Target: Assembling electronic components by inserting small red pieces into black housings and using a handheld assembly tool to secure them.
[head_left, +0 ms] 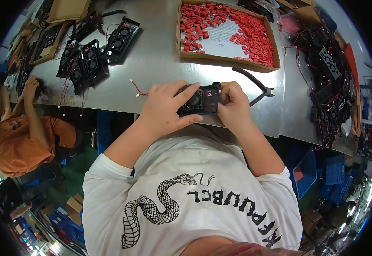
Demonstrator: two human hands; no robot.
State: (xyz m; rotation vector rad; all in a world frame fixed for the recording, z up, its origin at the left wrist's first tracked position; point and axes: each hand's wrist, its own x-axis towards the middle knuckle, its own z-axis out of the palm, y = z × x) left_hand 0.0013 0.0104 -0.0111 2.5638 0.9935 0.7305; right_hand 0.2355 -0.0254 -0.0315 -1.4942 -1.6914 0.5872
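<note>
A black plastic fan housing [210, 99] is held over the table's near edge, in front of my body. My left hand [165, 106] wraps its left part, thumb below and fingers above, with the small fan [194, 100] showing between them. Red wires with white plugs [138, 88] stick out to the left of that hand. At the housing's right end, my right hand [235, 102] is closed with thumb and fingertips pressed together; whatever lies between them is hidden. Dark-handled cutting pliers [256, 85] lie just beyond my right hand, jaws to the right.
An open cardboard box [228, 61] of small red parts and a paper sheet stands beyond my hands. Several similar fan housings [120, 40] lie at the left, and a wired heap [326, 85] lies at the right. A person in orange [22, 143] sits to the left.
</note>
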